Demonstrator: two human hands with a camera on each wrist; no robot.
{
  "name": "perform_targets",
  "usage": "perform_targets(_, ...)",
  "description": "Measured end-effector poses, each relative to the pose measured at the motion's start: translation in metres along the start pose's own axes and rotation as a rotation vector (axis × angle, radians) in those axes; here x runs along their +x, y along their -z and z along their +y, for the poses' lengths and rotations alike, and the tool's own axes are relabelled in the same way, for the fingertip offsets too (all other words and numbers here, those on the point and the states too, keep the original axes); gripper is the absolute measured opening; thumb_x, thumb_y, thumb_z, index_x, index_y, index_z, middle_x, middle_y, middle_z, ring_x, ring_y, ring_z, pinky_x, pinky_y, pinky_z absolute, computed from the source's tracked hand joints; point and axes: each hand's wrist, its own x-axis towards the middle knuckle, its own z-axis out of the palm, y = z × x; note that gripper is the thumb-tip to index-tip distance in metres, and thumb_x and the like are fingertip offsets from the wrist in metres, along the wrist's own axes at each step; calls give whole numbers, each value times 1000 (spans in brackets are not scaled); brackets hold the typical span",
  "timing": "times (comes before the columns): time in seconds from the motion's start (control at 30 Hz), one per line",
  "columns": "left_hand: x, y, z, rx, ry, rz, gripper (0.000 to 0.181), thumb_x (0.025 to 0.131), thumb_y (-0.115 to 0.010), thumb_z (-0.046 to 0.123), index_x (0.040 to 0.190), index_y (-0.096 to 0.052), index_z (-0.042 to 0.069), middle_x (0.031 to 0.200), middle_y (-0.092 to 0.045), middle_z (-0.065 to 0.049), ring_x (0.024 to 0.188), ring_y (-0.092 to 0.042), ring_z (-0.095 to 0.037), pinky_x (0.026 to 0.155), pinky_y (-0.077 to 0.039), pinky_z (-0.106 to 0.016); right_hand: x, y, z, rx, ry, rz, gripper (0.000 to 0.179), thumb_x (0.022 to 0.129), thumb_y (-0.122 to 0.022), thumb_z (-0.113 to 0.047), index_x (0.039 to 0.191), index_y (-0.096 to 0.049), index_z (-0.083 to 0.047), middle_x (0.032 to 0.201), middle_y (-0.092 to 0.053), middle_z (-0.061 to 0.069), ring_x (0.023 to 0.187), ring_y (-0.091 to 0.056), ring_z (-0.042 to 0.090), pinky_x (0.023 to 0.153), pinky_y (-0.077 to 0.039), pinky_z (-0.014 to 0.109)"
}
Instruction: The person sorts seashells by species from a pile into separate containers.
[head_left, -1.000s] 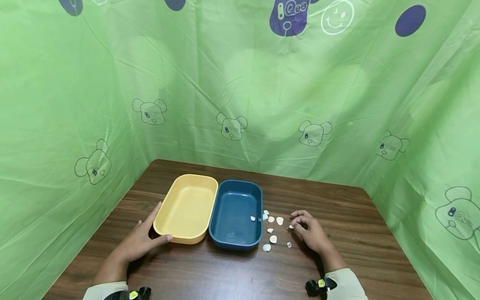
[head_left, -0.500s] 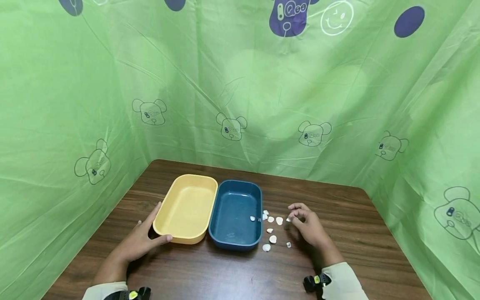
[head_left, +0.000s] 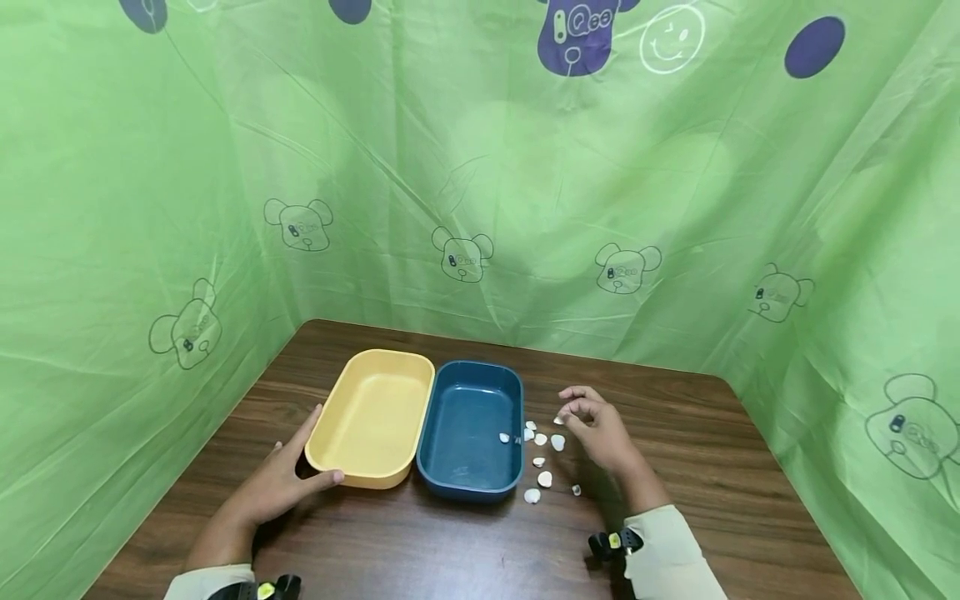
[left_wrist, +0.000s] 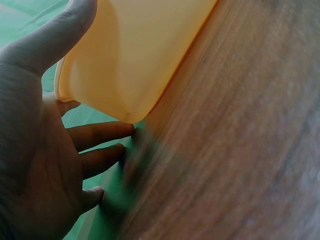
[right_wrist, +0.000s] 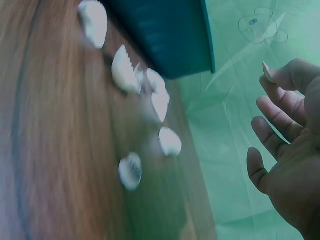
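Between thumb and index finger my right hand (head_left: 606, 435) pinches a small white seashell (right_wrist: 267, 72), raised above the table to the right of the blue bin (head_left: 471, 487). Its other fingers are spread in the right wrist view. My left hand (head_left: 273, 490) touches the yellow bin (head_left: 367, 479) at its left side and near-left corner. In the left wrist view, the left thumb (left_wrist: 55, 37) lies along the bin and the fingers are extended. Several white shells (head_left: 545, 479) lie scattered beside the blue bin. One white piece (head_left: 504, 437) shows inside the blue bin near its right wall.
Both bins stand side by side on a dark wood table (head_left: 420, 550). A green printed curtain (head_left: 525, 183) hangs close behind the table and along both sides. A small clear-looking piece (head_left: 576, 490) lies apart from the shells, nearer the right forearm.
My right hand has moved left and away from me, rising with the shell still pinched. My left hand has stayed in place on the yellow bin.
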Motion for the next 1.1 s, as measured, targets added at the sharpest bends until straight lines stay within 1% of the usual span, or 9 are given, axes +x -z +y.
perform_targets(0.1, -2, 2, -1, -6, 2, -1, 119, 94, -84, 40, 178, -3, 22, 176, -26, -32, 155, -27, -70, 121, -5, -91, 5, -9, -9, 21, 26, -17, 16, 103, -72, -4, 89, -79, -8, 137, -68, 21, 124, -62, 33, 87, -50, 26)
perform_targets(0.2, -5, 4, -2, -1, 2, 6, 119, 94, -84, 40, 178, -3, 22, 176, -26, -33, 154, -27, -70, 120, -5, -92, 8, -19, -17, 36, 39, -40, 16, 104, -73, -5, 90, -80, -9, 137, -68, 16, 127, -61, 36, 89, -50, 27)
perform_targets(0.3, -4, 4, -3, 1, -1, 3, 118, 95, -84, 41, 178, -2, 24, 176, -26, -32, 154, -27, -70, 121, -5, -92, 11, -26, -23, 53, 33, -48, 16, 103, -73, -4, 90, -79, -10, 136, -69, 13, 129, -61, 39, 91, -49, 27)
perform_targets(0.37, -2, 3, -3, -2, -4, 1, 118, 95, -83, 42, 178, -2, 26, 177, -26, -31, 155, -28, -69, 121, -5, -91, 12, -30, -26, 55, 29, -42, 16, 102, -73, -2, 89, -79, -10, 135, -69, 13, 128, -62, 38, 91, -49, 27)
perform_targets(0.47, 0, 2, -3, -13, -11, 3, 118, 95, -84, 41, 178, -3, 25, 177, -25, -31, 155, -27, -70, 121, -4, -92, 13, -34, -30, 60, 32, -56, 15, 103, -73, -3, 90, -78, -9, 137, -68, 17, 128, -63, 36, 93, -49, 30)
perform_targets(0.6, 1, 1, -3, -16, -13, 7, 118, 94, -84, 39, 178, -4, 23, 177, -25, -31, 155, -27, -70, 120, -4, -92, 15, -39, -36, 64, 27, -86, 14, 105, -73, -8, 92, -78, -9, 141, -65, 21, 129, -62, 32, 97, -49, 34)
perform_targets(0.8, 0, 0, -1, -19, -11, -3, 117, 95, -83, 40, 178, -4, 22, 177, -26, -31, 155, -28, -69, 121, -5, -91, 17, -46, -41, 69, 30, -107, 15, 106, -72, -10, 93, -80, -9, 140, -65, 19, 131, -62, 33, 100, -52, 36)
perform_targets(1.0, 0, 0, 0, -18, -3, -3, 117, 94, -84, 40, 178, -4, 23, 177, -26, -30, 155, -28, -69, 122, -5, -90, 17, -49, -42, 63, 32, -99, 14, 106, -72, -11, 98, -81, -5, 139, -65, 18, 132, -62, 33, 103, -52, 42)
perform_targets(1.1, 1, 0, 1, -16, 1, -2, 117, 94, -84, 41, 178, -4, 24, 177, -26, -31, 154, -27, -70, 122, -5, -90, 17, -48, -41, 61, 28, -93, 12, 106, -73, -11, 102, -82, -6, 139, -65, 19, 131, -61, 31, 101, -52, 39)
